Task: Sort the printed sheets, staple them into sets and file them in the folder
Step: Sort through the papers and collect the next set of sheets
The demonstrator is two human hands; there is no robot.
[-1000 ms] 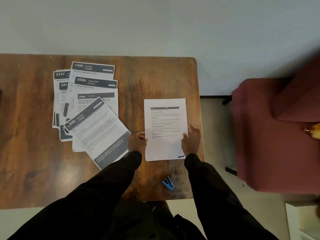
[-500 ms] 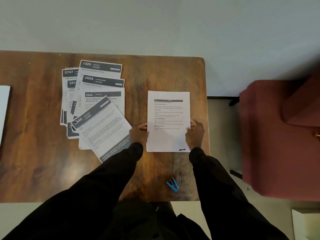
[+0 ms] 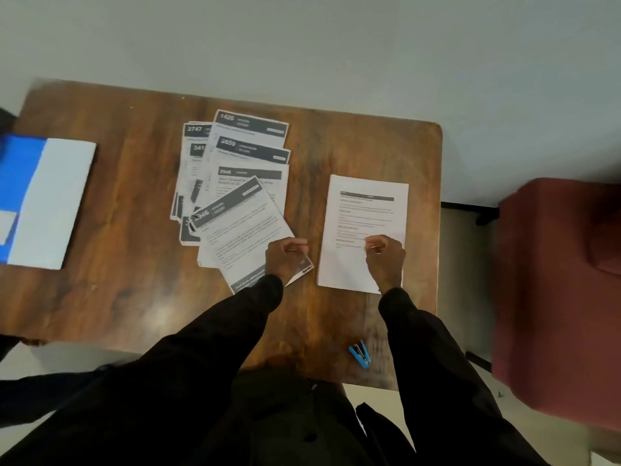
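Just let go of plain white printed sheet (image 3: 363, 210), left flat on wooden bench (image 3: 134, 230) beside fanned dark-headed sheets (image 3: 242, 169). Curled right grip (image 3: 384, 260) empty over it; moved left grip (image 3: 285, 260) onto fan, hold unclear. Probably fetching next page; small blue stapler (image 3: 359, 355) untouched.

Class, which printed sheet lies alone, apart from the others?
The sheet under the right hand, near the table's right edge; every other sheet overlaps in the fanned pile.
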